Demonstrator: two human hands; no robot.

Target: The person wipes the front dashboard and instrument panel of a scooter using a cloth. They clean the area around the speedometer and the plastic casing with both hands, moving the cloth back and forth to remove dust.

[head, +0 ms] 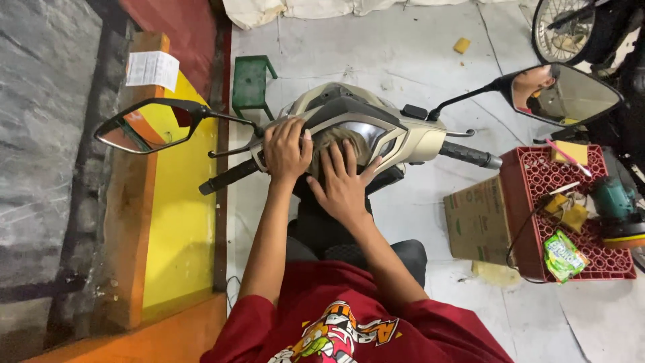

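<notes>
I see both hands on the scooter's instrument panel point(349, 128), at the middle of the handlebar. My left hand point(287, 149) lies curled over the panel's left side, fingers bent down over the cover edge, pressing on it rather than gripping anything loose. My right hand point(344, 181) rests just beside it, touching the same panel, fingers spread and flat against a dull brownish patch under the display. The two hands sit side by side, nearly touching, and neither one holds a separate thing.

Outward from the panel, the left grip point(225, 178) and the right grip point(470, 156) stick out to either side. The left mirror point(144, 126) rises over the left grip, the right mirror point(568, 94) over the right one.

To the right of the panel, past the right grip, a red plastic crate point(531, 195) stands on the floor. In it I see a teal power tool point(617, 202), a yellow block point(571, 152) with a pink pen across it, a green snack packet point(563, 255) and a small yellow piece with a black cable. A cardboard box point(478, 218) leans against the crate's near side.

Beyond the panel, a small green stool point(250, 84) stands on the floor, and to the far right of it a wheel point(568, 27) of another bike shows.
</notes>
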